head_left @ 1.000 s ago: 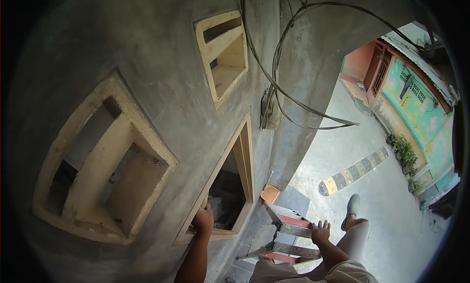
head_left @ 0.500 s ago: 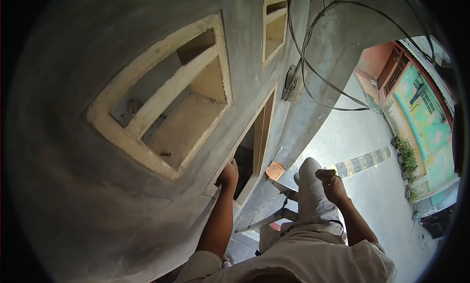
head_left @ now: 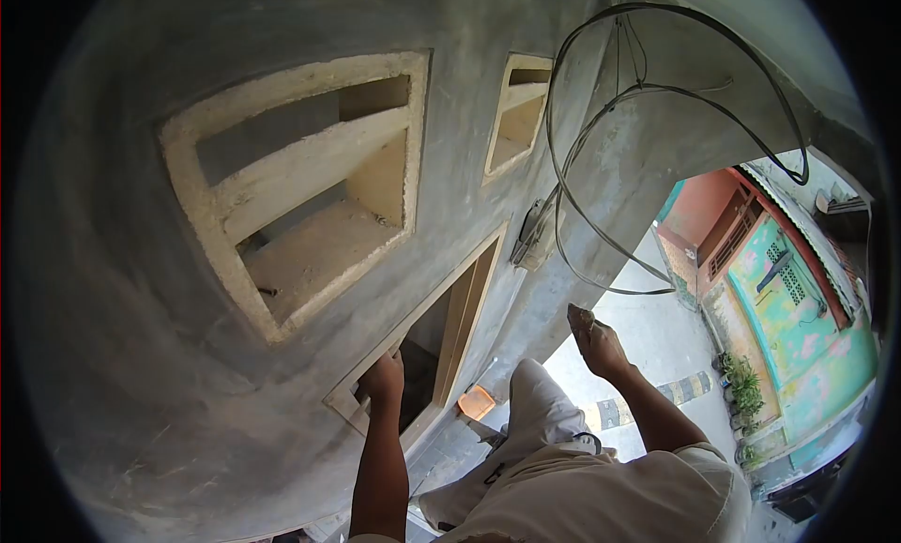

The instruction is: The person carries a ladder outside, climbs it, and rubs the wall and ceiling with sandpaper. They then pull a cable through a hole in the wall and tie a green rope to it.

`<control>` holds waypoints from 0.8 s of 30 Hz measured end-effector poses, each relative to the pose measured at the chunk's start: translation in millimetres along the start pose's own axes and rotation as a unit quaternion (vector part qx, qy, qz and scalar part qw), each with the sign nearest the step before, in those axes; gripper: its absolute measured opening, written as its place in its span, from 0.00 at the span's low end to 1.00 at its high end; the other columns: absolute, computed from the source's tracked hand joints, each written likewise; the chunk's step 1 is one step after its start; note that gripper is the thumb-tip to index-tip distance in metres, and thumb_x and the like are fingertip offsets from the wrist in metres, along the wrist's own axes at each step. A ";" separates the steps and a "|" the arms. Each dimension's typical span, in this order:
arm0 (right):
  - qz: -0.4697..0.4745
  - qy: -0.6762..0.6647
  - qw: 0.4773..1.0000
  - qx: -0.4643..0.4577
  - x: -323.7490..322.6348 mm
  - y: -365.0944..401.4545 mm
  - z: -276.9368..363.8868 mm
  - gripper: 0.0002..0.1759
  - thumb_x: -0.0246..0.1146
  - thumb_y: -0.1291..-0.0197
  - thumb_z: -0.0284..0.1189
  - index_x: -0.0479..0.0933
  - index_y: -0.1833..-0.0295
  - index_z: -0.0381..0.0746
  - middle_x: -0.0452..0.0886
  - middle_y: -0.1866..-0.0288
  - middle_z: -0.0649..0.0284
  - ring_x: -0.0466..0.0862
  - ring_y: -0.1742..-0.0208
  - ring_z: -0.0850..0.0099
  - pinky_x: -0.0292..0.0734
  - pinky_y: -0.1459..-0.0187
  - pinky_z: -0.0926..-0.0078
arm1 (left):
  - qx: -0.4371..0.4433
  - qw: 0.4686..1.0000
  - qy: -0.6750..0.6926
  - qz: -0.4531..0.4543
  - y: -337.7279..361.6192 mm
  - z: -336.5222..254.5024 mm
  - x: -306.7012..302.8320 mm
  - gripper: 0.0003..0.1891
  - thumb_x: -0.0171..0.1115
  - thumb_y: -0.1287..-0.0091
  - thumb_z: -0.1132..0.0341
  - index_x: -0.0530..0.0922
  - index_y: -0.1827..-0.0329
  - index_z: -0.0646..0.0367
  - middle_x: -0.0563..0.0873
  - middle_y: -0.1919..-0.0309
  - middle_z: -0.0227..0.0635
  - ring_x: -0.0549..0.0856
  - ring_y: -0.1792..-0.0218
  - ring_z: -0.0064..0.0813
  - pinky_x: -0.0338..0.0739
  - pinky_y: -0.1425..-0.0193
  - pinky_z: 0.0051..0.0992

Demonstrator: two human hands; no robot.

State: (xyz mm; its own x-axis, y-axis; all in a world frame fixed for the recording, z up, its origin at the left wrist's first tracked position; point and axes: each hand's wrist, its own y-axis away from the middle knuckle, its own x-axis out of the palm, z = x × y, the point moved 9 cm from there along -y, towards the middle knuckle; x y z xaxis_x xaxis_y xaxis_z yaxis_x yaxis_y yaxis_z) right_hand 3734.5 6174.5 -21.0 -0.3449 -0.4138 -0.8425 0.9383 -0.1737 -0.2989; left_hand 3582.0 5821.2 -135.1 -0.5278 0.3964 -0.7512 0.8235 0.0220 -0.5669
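My left hand point(head_left: 383, 378) is closed on the lower edge of a wooden window frame point(head_left: 455, 342) set in the grey wall; some of its fingers are hidden inside the opening. Raised away from the wall, my right hand point(head_left: 602, 347) grips a small, dirty grey-brown piece point(head_left: 579, 320) with a pointed end, whose kind I cannot make out. Beside my left arm runs the smooth grey plastered wall point(head_left: 272, 393). Above the window is a rough cream vent opening point(head_left: 221, 205) split by a slanted bar.
Loops of black cable point(head_left: 563, 191) hang from above near an electrical box point(head_left: 535, 247). A smaller vent point(head_left: 517, 121) sits farther along. Below are an orange container point(head_left: 477, 403), a pale paved yard, potted plants point(head_left: 743, 391) and a painted green wall point(head_left: 798, 341).
My right hand has risen toward the wall side with the grey-brown piece. My left hand still grips the window frame. The view has tilted, showing more of the cable and yard wall.
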 end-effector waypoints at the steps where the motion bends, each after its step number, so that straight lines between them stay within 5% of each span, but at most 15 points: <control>1: -0.017 -0.016 1.000 -0.020 -1.5 -11.6 1.5 0.21 0.40 0.26 0.33 0.71 0.38 0.35 0.78 0.46 0.44 0.79 0.47 0.47 0.76 0.48 0.59 | -0.035 0.999 -0.006 0.040 -2.4 5.3 4.9 0.30 0.74 0.53 0.62 0.77 0.45 0.61 0.82 0.50 0.50 0.81 0.49 0.52 0.75 0.46 0.45; 3: 0.013 -0.024 1.000 -0.016 8.1 -34.2 -16.1 0.20 0.45 0.30 0.27 0.70 0.36 0.39 0.76 0.45 0.44 0.78 0.46 0.49 0.75 0.46 0.60 | -0.006 0.999 -0.020 -0.038 -2.7 -1.2 -9.4 0.32 0.74 0.54 0.62 0.76 0.44 0.60 0.81 0.49 0.50 0.80 0.48 0.51 0.75 0.45 0.44; 6: 0.023 -0.035 0.992 -0.120 -3.4 -54.9 -21.2 0.29 0.52 0.45 0.17 0.69 0.35 0.43 0.77 0.46 0.46 0.78 0.48 0.47 0.75 0.46 0.59 | -0.047 0.999 -0.015 -0.002 0.1 10.1 3.1 0.33 0.73 0.56 0.64 0.75 0.43 0.60 0.81 0.49 0.51 0.79 0.47 0.52 0.74 0.44 0.44; 10: -0.055 -0.074 0.983 -0.157 -85.0 -73.4 -28.1 0.25 0.54 0.42 0.17 0.72 0.38 0.41 0.79 0.52 0.47 0.80 0.54 0.50 0.77 0.54 0.60 | -0.042 0.998 -0.023 -0.031 3.5 21.9 5.9 0.32 0.71 0.56 0.66 0.75 0.44 0.61 0.81 0.49 0.53 0.79 0.47 0.53 0.73 0.43 0.44; 15: -0.213 -0.159 0.936 -0.231 -188.4 -70.5 -42.3 0.09 0.59 0.41 0.19 0.78 0.55 0.33 0.80 0.66 0.52 0.80 0.69 0.56 0.75 0.68 0.66 | -0.039 0.997 -0.034 -0.050 -4.2 23.4 1.4 0.31 0.73 0.55 0.62 0.76 0.45 0.60 0.81 0.48 0.51 0.79 0.47 0.54 0.73 0.42 0.45; 24: -0.195 -0.225 0.927 -0.229 -189.2 -90.3 -73.9 0.05 0.60 0.41 0.18 0.77 0.59 0.33 0.77 0.69 0.53 0.78 0.73 0.58 0.69 0.73 0.67 | -0.088 0.995 -0.048 -0.008 -2.4 31.6 -2.1 0.30 0.71 0.58 0.64 0.77 0.48 0.62 0.82 0.53 0.53 0.80 0.51 0.55 0.74 0.45 0.45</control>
State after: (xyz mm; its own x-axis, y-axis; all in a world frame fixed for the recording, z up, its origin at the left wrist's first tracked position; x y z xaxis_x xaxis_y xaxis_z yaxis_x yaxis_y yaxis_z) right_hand 3716.8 6334.6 132.3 -0.5378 -0.7478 -0.3893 0.6161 -0.0334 -0.7869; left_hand 3574.6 5791.3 -142.8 -0.5516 0.3060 -0.7759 0.8340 0.1907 -0.5177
